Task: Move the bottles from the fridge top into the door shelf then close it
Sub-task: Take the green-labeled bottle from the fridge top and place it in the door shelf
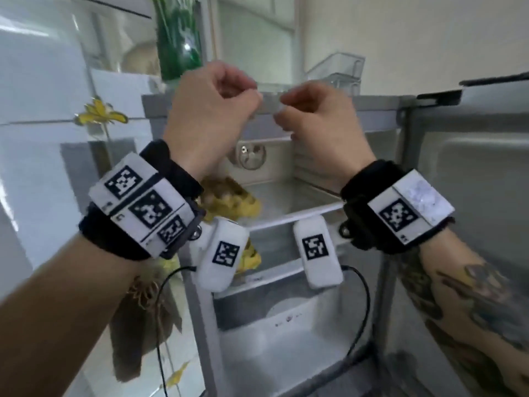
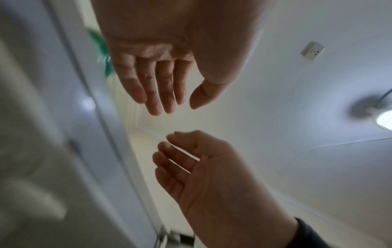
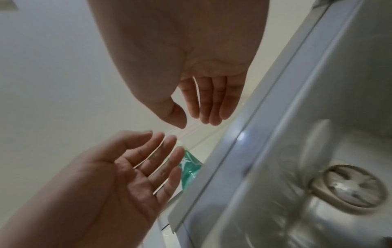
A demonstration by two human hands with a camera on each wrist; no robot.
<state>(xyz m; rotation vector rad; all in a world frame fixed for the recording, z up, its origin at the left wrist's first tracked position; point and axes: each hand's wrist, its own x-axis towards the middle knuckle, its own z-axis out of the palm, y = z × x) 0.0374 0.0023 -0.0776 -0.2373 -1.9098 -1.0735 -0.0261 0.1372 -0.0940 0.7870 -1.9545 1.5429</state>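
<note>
Both hands are raised in front of the fridge (image 1: 286, 116) top's front edge, fingertips nearly meeting. The left hand (image 1: 211, 110) and right hand (image 1: 320, 124) have relaxed, loosely curled fingers and hold nothing. A green bottle (image 1: 179, 38) stands at the fridge top's back left corner.

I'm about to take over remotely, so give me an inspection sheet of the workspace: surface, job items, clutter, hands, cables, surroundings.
Surface: fridge top, grey, seen edge-on.
Job's things: green bottle upright at the left rear of the fridge top; fridge door open at right; its shelf not visible.
Clutter: clear plastic bin on the fridge top; yellow bag on an inner shelf.
Hands: left hand and right hand raised before the top edge, fingers relaxed, holding nothing.
Cables: black cable hanging from the wrist units.
Surroundings: white cabinet at left; ceiling lamp.
</note>
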